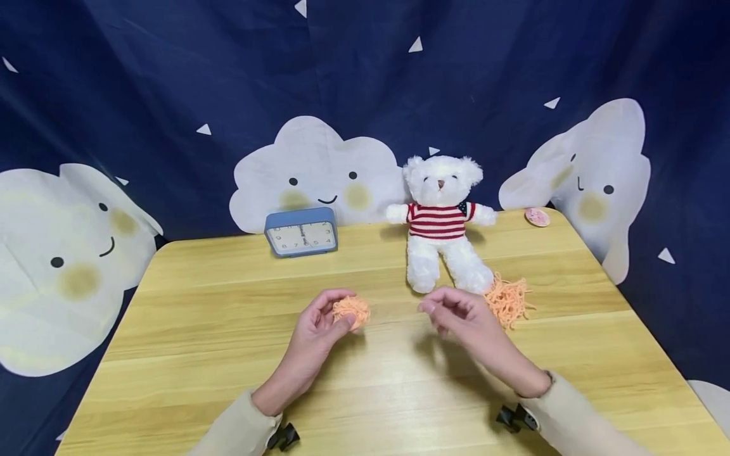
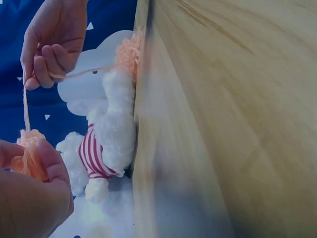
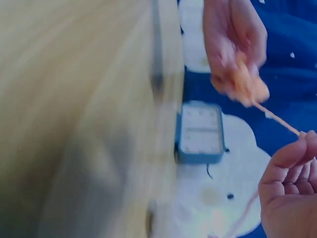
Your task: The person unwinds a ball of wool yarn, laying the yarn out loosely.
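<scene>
My left hand (image 1: 310, 332) grips a small ball of peach yarn (image 1: 352, 311) between thumb and fingers, above the table. To its right, my right hand (image 1: 470, 326) pinches a strand of that yarn (image 2: 26, 109), which stretches from the ball up to the fingertips in the left wrist view. From the right hand the strand runs on to a loose heap of the same yarn (image 1: 507, 302), lying by a white teddy bear's foot. The right wrist view also shows the taut strand (image 3: 277, 119) between the ball and the right hand.
The white teddy bear (image 1: 438, 221) in a red-striped shirt sits at the back of the wooden table (image 1: 199, 354). A blue clock (image 1: 302, 232) stands at the back left, and a small pink round item (image 1: 537, 217) lies near the back right corner. A dark blue cloud-print curtain (image 1: 171, 76) hangs behind.
</scene>
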The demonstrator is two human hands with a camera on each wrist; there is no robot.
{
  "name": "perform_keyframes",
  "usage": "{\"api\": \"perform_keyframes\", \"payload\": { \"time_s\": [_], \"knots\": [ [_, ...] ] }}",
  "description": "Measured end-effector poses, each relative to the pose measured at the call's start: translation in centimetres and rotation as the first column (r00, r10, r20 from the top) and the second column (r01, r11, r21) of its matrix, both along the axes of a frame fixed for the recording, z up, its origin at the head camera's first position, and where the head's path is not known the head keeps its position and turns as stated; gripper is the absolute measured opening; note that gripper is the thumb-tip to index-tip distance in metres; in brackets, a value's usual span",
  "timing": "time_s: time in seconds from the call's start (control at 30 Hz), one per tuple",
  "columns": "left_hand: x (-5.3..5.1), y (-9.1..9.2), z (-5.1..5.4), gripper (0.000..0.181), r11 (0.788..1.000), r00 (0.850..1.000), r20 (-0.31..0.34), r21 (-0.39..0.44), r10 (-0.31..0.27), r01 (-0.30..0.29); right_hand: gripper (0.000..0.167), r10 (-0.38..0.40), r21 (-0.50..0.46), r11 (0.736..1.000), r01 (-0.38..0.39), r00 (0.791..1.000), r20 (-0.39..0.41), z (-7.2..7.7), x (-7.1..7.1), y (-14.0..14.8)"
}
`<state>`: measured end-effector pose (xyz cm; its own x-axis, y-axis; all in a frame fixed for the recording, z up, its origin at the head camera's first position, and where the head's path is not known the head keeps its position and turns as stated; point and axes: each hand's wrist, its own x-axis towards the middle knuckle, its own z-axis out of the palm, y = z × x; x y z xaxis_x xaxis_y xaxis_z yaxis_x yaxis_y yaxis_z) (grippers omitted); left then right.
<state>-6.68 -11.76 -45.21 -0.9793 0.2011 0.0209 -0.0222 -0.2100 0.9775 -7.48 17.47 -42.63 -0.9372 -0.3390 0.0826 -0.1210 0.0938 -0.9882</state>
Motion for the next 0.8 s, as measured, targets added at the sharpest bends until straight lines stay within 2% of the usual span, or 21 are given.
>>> {"api": "perform_keyframes", "payload": {
  "time_s": [0.1,0.23,0.33,0.43,0.5,0.6,0.8],
  "knots": [
    [0.1,-0.2,-0.1,0.041,1.0,1.0,-0.003,0.004,-0.001,0.001,0.019,-0.091,-0.013,0.996,0.09,0.995,-0.04,0.5,-0.4,1.4],
    [0.2,-0.3,0.0,0.039,1.0,1.0,-0.022,0.025,-0.017,0.018,0.017,-0.17,-0.026,0.985,0.169,0.984,-0.057,0.1,-0.9,3.2],
    [0.3,-0.3,0.0,0.039,0.998,0.999,-0.031,0.061,-0.029,0.031,0.016,-0.188,-0.017,0.982,0.187,0.981,-0.043,-0.6,-1.0,4.1],
    [0.3,-0.3,0.0,0.036,0.993,1.0,-0.022,0.118,-0.018,0.021,0.016,-0.146,0.01,0.989,0.146,0.989,0.0,-1.5,-0.6,4.5],
    [0.3,-0.3,0.1,0.032,0.988,1.0,-0.009,0.157,0.006,-0.005,0.016,-0.1,0.023,0.995,0.099,0.995,0.029,-2.2,-0.4,4.6],
    [0.3,-0.2,0.3,0.025,0.978,0.997,0.017,0.191,0.08,-0.081,0.016,-0.045,0.047,0.998,0.043,0.998,0.054,-2.9,0.1,4.5],
    [0.0,-0.3,0.6,0.021,0.946,0.968,0.073,0.203,0.241,-0.251,0.009,0.006,0.112,0.994,-0.006,1.0,-0.001,-3.8,1.0,4.5]
  ]
}}
